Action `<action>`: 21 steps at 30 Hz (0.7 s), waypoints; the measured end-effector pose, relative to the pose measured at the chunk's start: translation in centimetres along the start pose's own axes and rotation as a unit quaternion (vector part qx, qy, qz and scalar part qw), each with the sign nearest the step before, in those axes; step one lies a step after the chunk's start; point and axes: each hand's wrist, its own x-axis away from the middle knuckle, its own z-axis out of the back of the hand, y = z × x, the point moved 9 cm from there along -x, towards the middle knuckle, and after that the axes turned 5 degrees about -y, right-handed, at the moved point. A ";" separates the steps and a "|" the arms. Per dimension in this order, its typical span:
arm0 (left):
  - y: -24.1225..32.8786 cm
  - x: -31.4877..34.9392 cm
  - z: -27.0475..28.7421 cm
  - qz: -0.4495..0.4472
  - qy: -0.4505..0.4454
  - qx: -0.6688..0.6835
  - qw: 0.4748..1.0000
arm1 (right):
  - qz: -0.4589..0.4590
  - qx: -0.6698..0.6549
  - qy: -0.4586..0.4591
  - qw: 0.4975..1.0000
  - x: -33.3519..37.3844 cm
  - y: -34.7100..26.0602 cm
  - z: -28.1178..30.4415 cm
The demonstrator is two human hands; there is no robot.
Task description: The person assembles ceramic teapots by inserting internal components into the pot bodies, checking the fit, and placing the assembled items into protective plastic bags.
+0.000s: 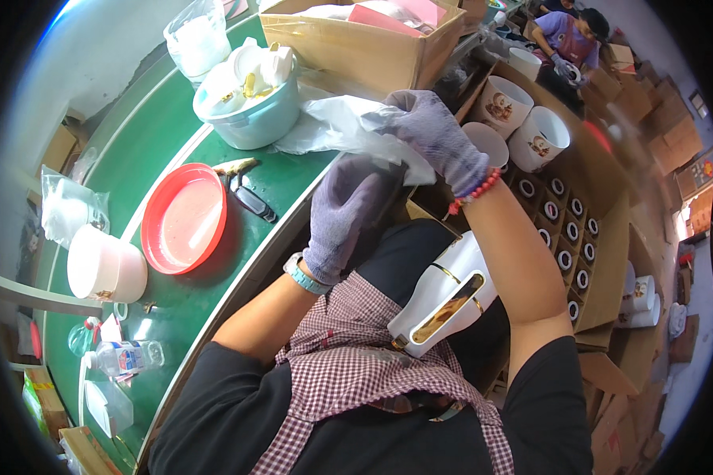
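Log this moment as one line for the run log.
left hand: gloved, at clear plastic bag | right hand: gloved, gripping bag | white ceramic piece: on lap | red plate: on green table

Left hand fingers (pixel 355 180): tips hidden beneath the clear plastic bag (pixel 337 127).
White jug (pixel 445 294): base concealed by the checked apron (pixel 356 356).
Cardboard box (pixel 364 39): top cut off by the frame edge.
Distant person (pixel 569 36): hands blurred, work indistinguishable.
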 end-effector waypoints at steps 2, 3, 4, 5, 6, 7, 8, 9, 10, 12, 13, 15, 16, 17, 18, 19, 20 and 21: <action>1.7 -1.5 -0.6 -0.010 0.002 -0.134 0.991 | 0.006 -0.087 -0.020 0.996 1.6 -1.3 0.1; 2.3 -2.2 -1.1 -0.015 -0.001 -0.202 0.979 | 0.028 -0.052 -0.020 0.998 2.3 -2.0 0.2; 2.7 -2.8 -1.8 -0.022 -0.001 -0.185 0.982 | 0.043 -0.053 0.002 0.998 3.2 -2.3 0.5; 2.9 -3.3 -3.0 -0.032 -0.004 -0.167 0.985 | 0.058 -0.052 0.026 0.997 4.3 -2.8 1.0; 3.0 -3.9 -3.9 -0.041 -0.008 -0.148 0.988 | 0.035 -0.071 0.002 0.997 4.6 -1.7 1.5; 1.6 -4.4 -4.4 -0.022 -0.017 -0.004 1.000 | 0.013 -0.087 -0.021 0.996 4.9 -0.7 2.0; 0.3 -4.5 -4.1 0.019 -0.021 0.038 0.999 | 0.033 -0.139 -0.010 0.990 6.1 -0.5 3.2; 0.0 -5.0 -3.8 0.014 -0.029 0.084 0.996 | 0.054 -0.187 0.001 0.981 7.5 -0.7 4.2; -0.3 -5.6 -3.4 0.011 -0.036 0.130 0.991 | 0.019 -0.268 0.001 0.963 8.7 -0.4 5.1; -2.3 -6.4 -1.3 0.092 0.050 0.105 0.989 | 0.047 -0.425 -0.029 0.903 10.5 0.4 7.1; -3.1 -7.0 -1.1 0.098 0.064 0.124 0.985 | 0.059 -0.458 -0.019 0.887 11.9 1.4 8.7; -5.2 -8.3 -0.7 0.103 0.067 0.227 0.966 | 0.087 -0.487 0.026 0.869 14.2 2.1 10.8; -6.4 -8.7 -1.7 0.119 0.022 0.289 0.950 | 0.099 -0.481 0.064 0.869 15.9 1.8 11.3; -7.1 -9.1 -3.3 0.138 -0.027 0.351 0.926 | 0.111 -0.471 0.107 0.869 17.5 1.7 12.2; -8.0 -9.2 -4.6 0.157 -0.073 0.410 0.895 | 0.139 -0.392 0.133 0.899 19.1 2.2 13.1; -7.7 -9.9 -5.4 0.012 -0.180 0.090 0.979 | 0.164 -0.311 0.158 0.923 20.9 3.2 14.0; -7.7 -9.9 -5.8 -0.162 -0.169 -0.227 0.945 | 0.143 -0.326 0.163 0.920 22.1 4.7 14.1; -7.4 -9.1 -9.4 -0.104 -0.196 -0.084 0.971 | 0.119 -0.339 0.176 0.916 23.9 6.5 14.6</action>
